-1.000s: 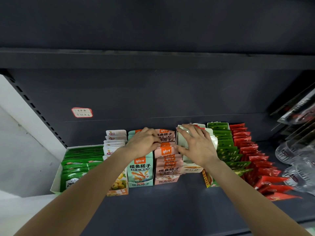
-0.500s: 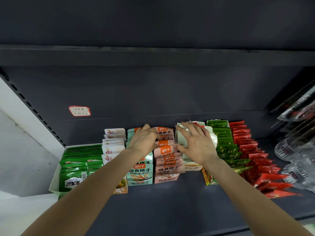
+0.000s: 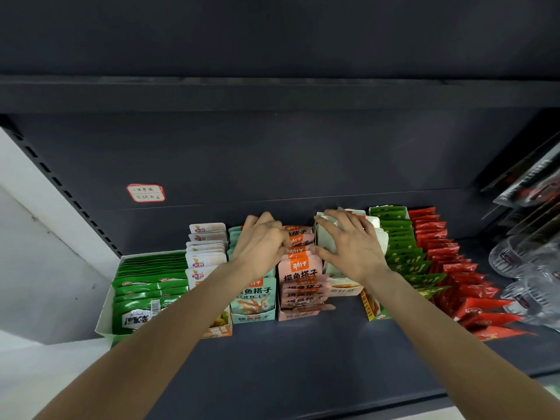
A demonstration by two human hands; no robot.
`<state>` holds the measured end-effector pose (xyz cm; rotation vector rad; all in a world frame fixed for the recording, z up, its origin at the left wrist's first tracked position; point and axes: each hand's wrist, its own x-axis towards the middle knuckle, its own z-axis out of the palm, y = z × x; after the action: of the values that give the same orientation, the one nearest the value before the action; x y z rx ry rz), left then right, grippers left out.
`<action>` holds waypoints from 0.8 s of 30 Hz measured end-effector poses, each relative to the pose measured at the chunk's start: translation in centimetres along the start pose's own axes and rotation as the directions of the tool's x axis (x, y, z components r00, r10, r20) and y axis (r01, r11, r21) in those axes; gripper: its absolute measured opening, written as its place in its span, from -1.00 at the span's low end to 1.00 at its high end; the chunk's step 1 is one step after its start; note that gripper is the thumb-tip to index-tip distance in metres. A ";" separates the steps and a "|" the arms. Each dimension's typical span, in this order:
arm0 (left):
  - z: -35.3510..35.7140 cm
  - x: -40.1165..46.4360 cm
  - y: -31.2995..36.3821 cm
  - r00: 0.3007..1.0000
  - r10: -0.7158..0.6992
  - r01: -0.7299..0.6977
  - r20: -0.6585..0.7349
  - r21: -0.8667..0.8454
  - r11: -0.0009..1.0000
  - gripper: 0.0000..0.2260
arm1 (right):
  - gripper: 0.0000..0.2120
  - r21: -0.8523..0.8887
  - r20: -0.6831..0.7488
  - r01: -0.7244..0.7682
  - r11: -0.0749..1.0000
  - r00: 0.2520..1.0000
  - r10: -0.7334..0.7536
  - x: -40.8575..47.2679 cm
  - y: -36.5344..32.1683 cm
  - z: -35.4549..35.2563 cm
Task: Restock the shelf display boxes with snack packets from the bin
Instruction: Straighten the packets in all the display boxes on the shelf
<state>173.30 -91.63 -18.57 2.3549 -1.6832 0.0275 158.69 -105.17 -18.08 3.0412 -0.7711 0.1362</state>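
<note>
— The pink packets (image 3: 300, 268), are they what you're working on?

— Yes. They stand on edge in their own display box (image 3: 298, 313), a row running from the shelf's (image 3: 303, 359) front lip back toward the rear wall. So the row's long axis points straight away from me, and each packet faces me flat.

— Start with what's nearest you.

— Nearest are the front packets in that pink box, low and a little splayed. Past them my left hand (image 3: 262, 247) sits over the seam between the teal packets (image 3: 254, 298) and the pink row; its fingers are curled, and I judge they pinch the tops of the pink packets mid-row, though my knuckles hide the tips.

— And the right?

— My right hand (image 3: 348, 247) is just right of the pink row, fingers spread and only lightly bent, lying on the white box (image 3: 330, 237) next door, thumb against the pink packets' side. It holds nothing.

— Which hand does the next move fall to?

— The left, I think. The row lies directly under its fingers, the right only flanking it. Squaring the packets means pushing along that front-to-back line.

— Farther back?

— The rear pink packets stand upright near the wall. The bin isn't in view.
</note>
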 end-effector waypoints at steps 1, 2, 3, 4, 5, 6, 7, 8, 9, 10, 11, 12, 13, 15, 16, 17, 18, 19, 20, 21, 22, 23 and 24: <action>-0.1 -0.1 0.0 1.000 -0.007 0.007 -0.003 -0.003 1.000 -0.83 | -0.40 0.015 -0.027 0.018 1.000 0.999 -0.018 -0.2 -0.2 -0.2; -0.3 -0.2 0.0 1.000 -0.019 0.019 0.004 -0.017 1.000 -0.83 | -0.40 0.032 -0.056 0.041 0.999 0.998 -0.039 -0.5 -0.4 -0.4; -0.4 -0.3 0.0 0.999 -0.033 0.034 0.021 -0.039 0.999 -0.83 | -0.38 0.050 -0.068 0.065 0.997 0.996 -0.062 -1.0 -0.6 -0.7; -0.4 -0.4 0.0 0.998 -0.046 0.048 0.041 -0.065 0.997 -0.82 | -0.33 0.063 -0.052 0.089 0.994 0.995 -0.086 -1.6 -0.9 -0.9; -0.5 -0.4 0.0 0.997 -0.055 0.060 0.060 -0.089 0.994 -0.82 | -0.27 0.053 -0.017 0.117 0.992 0.993 -0.116 -2.2 -1.1 -1.1; -0.5 -0.3 0.0 0.995 -0.056 0.064 0.077 -0.100 0.993 -0.82 | -0.22 0.021 0.013 0.146 0.989 0.989 -0.146 -2.6 -1.2 -1.1; -0.6 -0.2 0.0 0.995 -0.047 0.056 0.093 -0.097 0.994 -0.81 | -0.20 -0.011 0.031 0.161 0.987 0.986 -0.161 -3.0 -1.3 -1.1; -0.7 -0.1 0.1 0.993 -0.030 0.039 0.113 -0.083 0.996 -0.80 | -0.19 -0.040 0.041 0.166 0.985 0.986 -0.164 -3.2 -1.3 -1.1; -0.8 -0.1 0.0 0.991 -0.007 0.016 0.135 -0.067 0.998 -0.78 | -0.20 -0.077 0.054 0.166 0.983 0.985 -0.162 -3.4 -1.5 -1.1; -0.9 -0.1 -0.1 0.987 0.013 -0.003 0.161 -0.058 0.998 -0.76 | -0.22 -0.111 0.064 0.165 0.980 0.985 -0.158 -3.6 -1.7 -1.1; -0.9 -0.2 -0.2 0.981 0.029 -0.018 0.191 -0.059 0.998 -0.72 | -0.22 -0.123 0.063 0.159 0.980 0.986 -0.153 -3.8 -2.1 -1.4; -0.9 -0.3 -0.4 0.974 0.041 -0.026 0.222 -0.069 0.997 -0.69 | -0.20 -0.114 0.036 0.172 0.979 0.985 -0.169 -4.1 -2.4 -1.3; -0.9 -0.6 -0.7 0.967 0.051 -0.031 0.248 -0.084 0.996 -0.65 | -0.14 -0.079 0.057 0.186 0.979 0.982 -0.181 -4.4 -2.7 -1.4; -0.7 -1.4 -1.2 0.957 0.069 -0.036 0.281 -0.120 0.992 -0.60 | -0.02 -0.004 0.090 0.198 0.980 0.976 -0.197 -5.2 -3.0 -1.2; -0.6 -1.7 -1.4 0.954 0.077 -0.040 0.291 -0.133 0.990 -0.59 | 0.04 0.033 0.150 0.183 0.983 0.971 -0.186 -5.5 -3.1 -1.2; -0.6 -2.0 -1.6 0.951 0.087 -0.048 0.296 -0.139 0.989 -0.59 | 0.09 0.039 0.198 0.177 0.984 0.963 -0.181 -5.8 -3.3 -1.1; -0.6 -2.3 -1.6 0.949 0.099 -0.058 0.300 -0.141 0.988 -0.59 | 0.13 0.036 0.216 0.178 0.983 0.959 -0.181 -5.8 -3.4 -1.1; -0.7 -2.5 -1.6 0.946 0.112 -0.070 0.304 -0.144 0.987 -0.60 | 0.14 0.041 0.217 0.175 0.984 0.959 -0.179 -5.9 -3.6 -1.0; -0.8 -2.7 -1.5 0.944 0.122 -0.079 0.306 -0.148 0.986 -0.60 | 0.12 0.044 0.211 0.176 0.983 0.960 -0.181 -6.0 -3.7 -1.0; -0.9 -2.8 -1.5 0.942 0.130 -0.086 0.309 -0.153 0.985 -0.61 | 0.08 0.049 0.205 0.173 0.984 0.962 -0.180 -6.1 -3.9 -1.2; -0.9 -3.0 -1.4 0.941 0.136 -0.089 0.311 -0.159 0.983 -0.61 | 0.01 0.053 0.185 0.168 0.984 0.967 -0.175 -6.1 -4.0 -1.3; -0.9 -3.1 -1.4 0.942 0.139 -0.092 0.306 -0.165 0.982 -0.63 | -0.08 0.057 0.141 0.164 0.985 0.975 -0.171 -6.2 -4.0 -1.3; -0.9 -3.4 -1.3 0.945 0.146 -0.099 0.293 -0.169 0.981 -0.64 | -0.17 0.057 0.076 0.166 0.985 0.983 -0.170 -6.3 -4.1 -1.3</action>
<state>173.52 -87.92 -18.44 2.2258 -1.8911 -0.4481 154.95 -98.56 -17.26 3.1595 -0.5181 0.0334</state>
